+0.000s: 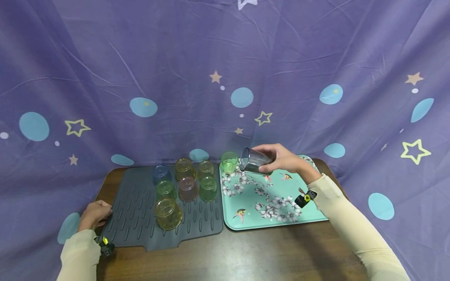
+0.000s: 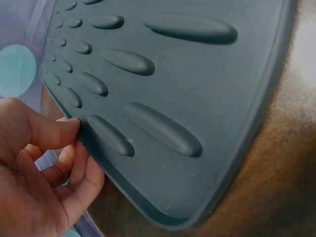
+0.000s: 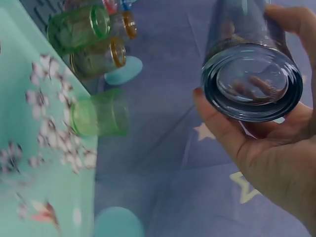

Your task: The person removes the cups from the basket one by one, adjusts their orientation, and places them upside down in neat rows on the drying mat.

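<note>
My right hand [image 1: 281, 158] grips a smoky grey-blue drinking glass [image 1: 254, 160] around its side and holds it tipped over above the tray, mouth toward the left. In the right wrist view the thick base of this glass [image 3: 253, 84] faces the camera. At the far left, my left hand [image 1: 95, 214] pinches the side edge of the dark grey drying mat [image 1: 130, 210]; the left wrist view shows the thumb on the raised rim [image 2: 74, 123] and the fingers curled below. A light green glass [image 1: 229, 162] stands upright in the tray's back left corner, left of the held glass.
Several coloured glasses stand upside down on the mat's right half, among them a blue glass [image 1: 161, 174], a pink glass [image 1: 188, 190] and a yellow glass [image 1: 168, 214] in front. The mint tray [image 1: 246, 210] adjoins the mat on the wooden table [image 1: 246, 253]. A purple curtain [image 1: 193, 78] hangs behind.
</note>
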The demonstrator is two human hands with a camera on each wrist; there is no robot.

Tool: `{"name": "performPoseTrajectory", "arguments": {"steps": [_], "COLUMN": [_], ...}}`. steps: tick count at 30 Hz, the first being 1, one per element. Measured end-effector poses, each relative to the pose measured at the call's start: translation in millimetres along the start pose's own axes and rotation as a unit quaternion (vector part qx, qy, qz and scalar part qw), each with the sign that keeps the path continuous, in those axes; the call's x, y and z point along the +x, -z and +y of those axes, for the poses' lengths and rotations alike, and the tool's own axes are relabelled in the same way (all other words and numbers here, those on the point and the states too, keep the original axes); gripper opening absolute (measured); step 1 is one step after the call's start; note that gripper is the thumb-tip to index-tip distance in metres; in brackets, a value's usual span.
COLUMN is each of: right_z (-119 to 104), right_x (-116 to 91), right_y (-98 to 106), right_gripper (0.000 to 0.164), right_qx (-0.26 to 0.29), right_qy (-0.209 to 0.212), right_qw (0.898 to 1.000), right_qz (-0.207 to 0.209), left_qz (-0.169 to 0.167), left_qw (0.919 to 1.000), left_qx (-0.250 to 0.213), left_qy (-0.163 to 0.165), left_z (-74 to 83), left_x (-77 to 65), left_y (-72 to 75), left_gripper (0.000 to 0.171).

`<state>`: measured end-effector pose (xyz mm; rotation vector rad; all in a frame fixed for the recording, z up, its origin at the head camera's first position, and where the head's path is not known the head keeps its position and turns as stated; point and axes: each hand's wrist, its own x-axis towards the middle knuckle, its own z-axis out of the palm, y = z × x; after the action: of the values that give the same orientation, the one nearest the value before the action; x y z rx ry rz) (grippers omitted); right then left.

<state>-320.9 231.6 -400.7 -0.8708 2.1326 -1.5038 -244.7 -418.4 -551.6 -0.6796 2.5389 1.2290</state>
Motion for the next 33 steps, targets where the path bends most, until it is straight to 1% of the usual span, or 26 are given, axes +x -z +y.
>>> {"name": "performPoseTrajectory", "arguments": {"steps": [2, 4, 6, 8, 11, 13, 16, 19, 21, 23, 28, 33], "right_z": [-9.9, -18.4, -24.6, -30.4, -37.4, -41.8, -46.8, -52.2, -56.2, -59.5, -65.5, -68.2], "right_x": [-0.1, 0.5, 2.8, 5.6, 11.0, 15.4, 22.4, 28.4, 31.7, 35.1, 43.9, 54.2], "right_y": [0.9, 0.6, -0.7, -2.9, -7.0, -10.9, -18.2, -26.8, -32.9, -39.0, -55.0, -74.0], "right_gripper": [0.067, 0.067, 0.067, 0.067, 0.066, 0.064, 0.063, 0.061, 0.061, 0.061, 0.061, 0.063], "right_qx": [-0.065, -0.127, -0.173, -0.21, -0.252, -0.284, -0.343, -0.407, -0.439, -0.464, -0.507, -0.537], "right_qy": [-0.005, -0.004, 0.001, 0.007, 0.011, 0.015, 0.027, 0.041, 0.041, 0.039, 0.047, 0.048], "right_qw": [0.998, 0.992, 0.985, 0.978, 0.967, 0.958, 0.937, 0.909, 0.893, 0.879, 0.852, 0.83], "right_qz": [-0.004, -0.007, -0.009, -0.012, -0.027, -0.043, -0.066, -0.084, -0.094, -0.104, -0.124, -0.142], "left_qz": [0.0, 0.001, 0.001, 0.0, -0.004, -0.007, -0.005, -0.002, 0.001, -0.003, -0.006, -0.003], "left_qw": [1.0, 1.0, 1.0, 1.0, 1.0, 1.0, 1.0, 0.9999, 0.9998, 0.9998, 0.9999, 1.0], "left_qx": [0.0, 0.003, 0.004, 0.004, 0.002, 0.0, 0.002, 0.004, 0.004, 0.003, 0.002, 0.0], "left_qy": [-0.001, -0.002, -0.004, -0.005, -0.003, 0.001, 0.008, 0.015, 0.02, 0.018, 0.012, 0.008], "left_z": [0.0, 0.1, 0.6, 0.2, 0.0, -0.2, -0.1, 0.3, 0.2, 1.0, 2.0, 2.2], "left_x": [-0.3, -0.6, -1.1, -0.6, 0.0, 0.4, 1.2, 1.4, 1.6, 1.2, -0.3, -1.4], "left_y": [0.2, 0.1, 0.1, 0.4, 0.8, 1.1, 0.7, 0.4, -0.1, 0.6, 1.0, 1.0], "left_gripper": [0.01, 0.01, 0.01, 0.01, 0.01, 0.01, 0.009, 0.009, 0.008, 0.008, 0.009, 0.009]}}
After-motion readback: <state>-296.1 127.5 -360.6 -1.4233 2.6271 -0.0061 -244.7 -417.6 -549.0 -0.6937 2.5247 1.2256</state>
